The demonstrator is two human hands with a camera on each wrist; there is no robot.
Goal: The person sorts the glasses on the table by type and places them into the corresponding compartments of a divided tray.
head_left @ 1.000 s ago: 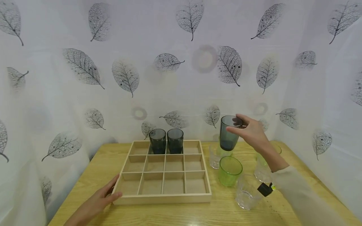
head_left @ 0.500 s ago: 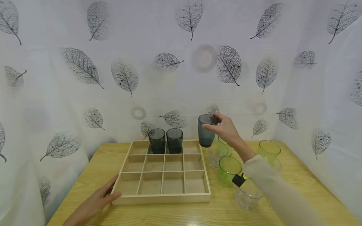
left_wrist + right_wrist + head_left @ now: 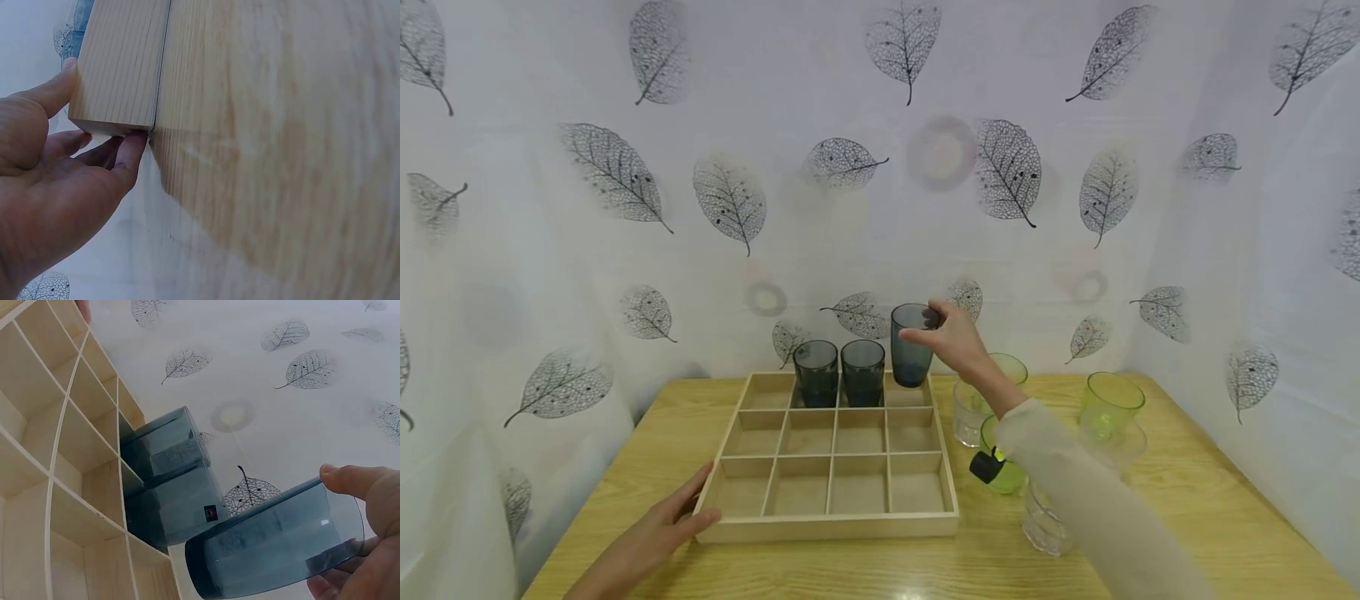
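My right hand (image 3: pixel 955 337) holds a dark blue-grey drinking glass (image 3: pixel 910 350) near its rim, thumb on one side and fingers on the other. The glass is over the back right compartment of a divided wooden tray (image 3: pixel 827 527); in the right wrist view the glass (image 3: pixel 269 544) is tilted, its base toward the tray. Two matching glasses, one left (image 3: pixel 816 375) and one right (image 3: pixel 862 375), stand upright in the back row's middle compartments. My left hand (image 3: pixel 658 529) grips the tray's front left corner. In the left wrist view, its thumb and fingers (image 3: pixel 128 156) touch that corner.
Right of the tray stand green glasses, one at the far right (image 3: pixel 1112 398) and one partly behind my sleeve (image 3: pixel 1007 479), plus clear glasses (image 3: pixel 967 417). The sleeve hides part of this group. A leaf-patterned curtain (image 3: pixel 880 208) hangs behind the wooden table (image 3: pixel 647 450).
My right hand has carried the blue-grey glass leftward, from above the glasses on the right to over the tray's back right compartment. The left hand has stayed at the tray's corner.
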